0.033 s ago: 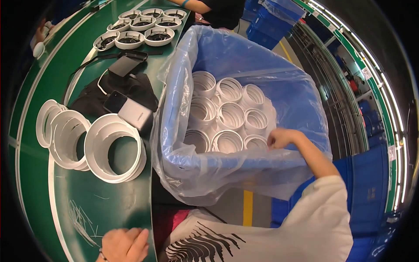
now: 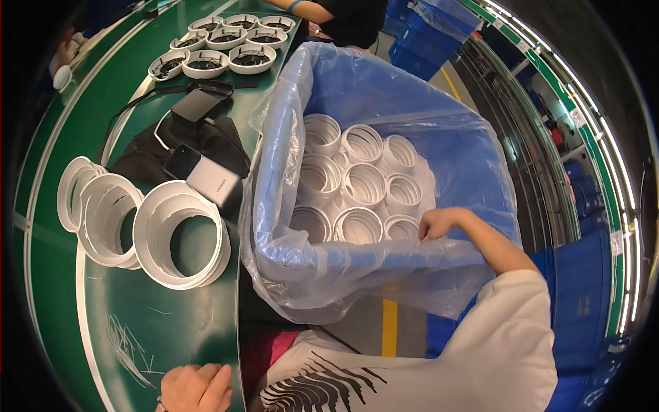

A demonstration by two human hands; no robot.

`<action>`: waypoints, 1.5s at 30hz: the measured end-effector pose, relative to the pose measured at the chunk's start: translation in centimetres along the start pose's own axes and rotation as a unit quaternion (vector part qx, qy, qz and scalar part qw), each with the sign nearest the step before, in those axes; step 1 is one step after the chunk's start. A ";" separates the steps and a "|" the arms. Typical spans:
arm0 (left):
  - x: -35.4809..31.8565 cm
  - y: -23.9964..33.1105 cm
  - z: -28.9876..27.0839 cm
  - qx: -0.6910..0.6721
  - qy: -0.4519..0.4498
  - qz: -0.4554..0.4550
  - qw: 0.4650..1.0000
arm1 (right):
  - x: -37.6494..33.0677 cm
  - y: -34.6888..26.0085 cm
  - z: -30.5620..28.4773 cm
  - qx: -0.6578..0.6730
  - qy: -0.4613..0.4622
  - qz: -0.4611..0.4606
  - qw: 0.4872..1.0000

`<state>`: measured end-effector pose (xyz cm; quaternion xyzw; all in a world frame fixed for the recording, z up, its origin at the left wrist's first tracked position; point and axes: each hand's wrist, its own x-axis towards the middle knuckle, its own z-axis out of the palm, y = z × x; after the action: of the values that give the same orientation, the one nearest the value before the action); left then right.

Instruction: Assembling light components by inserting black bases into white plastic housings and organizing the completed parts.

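My right hand reaches over the near rim of a lined bin, fingers curled together and pointing down beside the nearest right white ring. Whatever its fingertips may hold is hidden. Several white threaded plastic rings stand in rows inside the bin, on a white layer. Low on the green bench's edge lies my left hand, loosely closed with its palm out of sight. Thin white plastic strips are scattered beside it. Larger nested white rings lie on their sides further up the bench.
Clear plastic lining drapes over the blue bin. A grey power bank and black bag lie on the bench. Beyond are white round housings and another person's arm. Blue crates stand at right.
My right hand has shifted slightly left, its fingers tipping further down by the ring. My left hand stays on the bench, and the rings keep their places.
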<state>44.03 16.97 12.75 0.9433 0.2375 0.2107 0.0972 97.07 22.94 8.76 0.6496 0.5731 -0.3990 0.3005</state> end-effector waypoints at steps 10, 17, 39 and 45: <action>-5.5 0.7 -0.2 0.055 0.078 -0.197 0.976 | 14.4 8.5 10.0 0.277 -0.132 -0.200 0.931; -10.9 -1.7 -0.5 0.121 0.171 -0.269 0.940 | 25.0 -15.9 -0.1 0.137 -0.125 -0.426 0.885; -40.9 -3.1 -9.4 0.294 0.110 -0.854 0.416 | 5.6 -56.1 0.2 0.234 0.156 -0.789 0.546; -41.3 -0.8 -8.6 0.391 0.100 -0.714 0.572 | 1.2 -47.1 1.8 0.336 0.366 -0.705 0.506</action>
<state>6.88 -1.82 5.67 0.3869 0.9016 0.0525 -0.1864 50.41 29.70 9.98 0.1719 0.7235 -0.3684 -0.5578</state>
